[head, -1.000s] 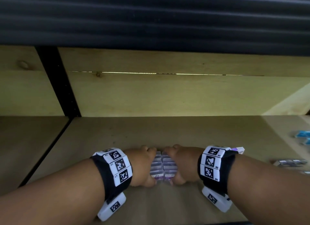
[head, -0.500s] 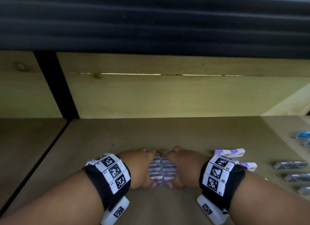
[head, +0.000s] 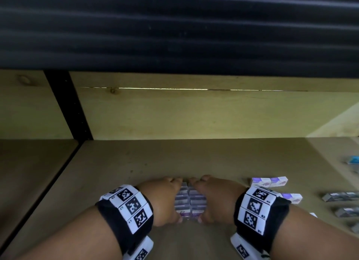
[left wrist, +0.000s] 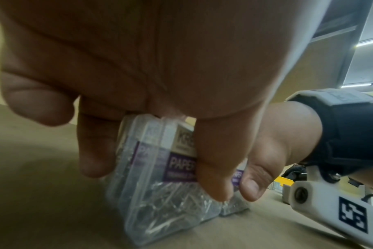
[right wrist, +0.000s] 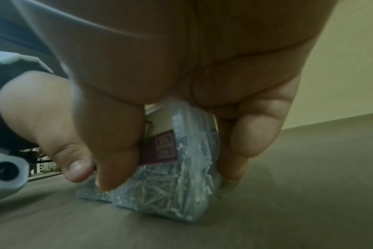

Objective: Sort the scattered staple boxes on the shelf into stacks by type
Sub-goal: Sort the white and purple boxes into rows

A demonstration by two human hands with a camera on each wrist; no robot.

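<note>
Together, the two hands clasp a double column of clear plastic boxes with purple labels: the left hand curls round the left column, thumb on the near face and fingers down the outer side, while the right hand mirrors it on the right column. Each grip is closed on the boxes, and the thumbs nearly meet at the front, probably so that both columns are squeezed square against each other and their edges line up. The boxes rest on the shelf, near its front edge and about midway along it; the left wrist view shows loose metal clips or staples inside and part of a label reading "PAPER". Holding from both sides at once looks like a way to keep slippery plastic cases from sliding apart while they are tidied.

Farther right, two white-and-purple cartons lie flat just beyond the right wrist, apart from the gripped group. Grey boxes lie in a loose row near the right edge, and a blue one sits behind them. These kinds appear not yet stacked, so the sorting seems only partly done.
</note>
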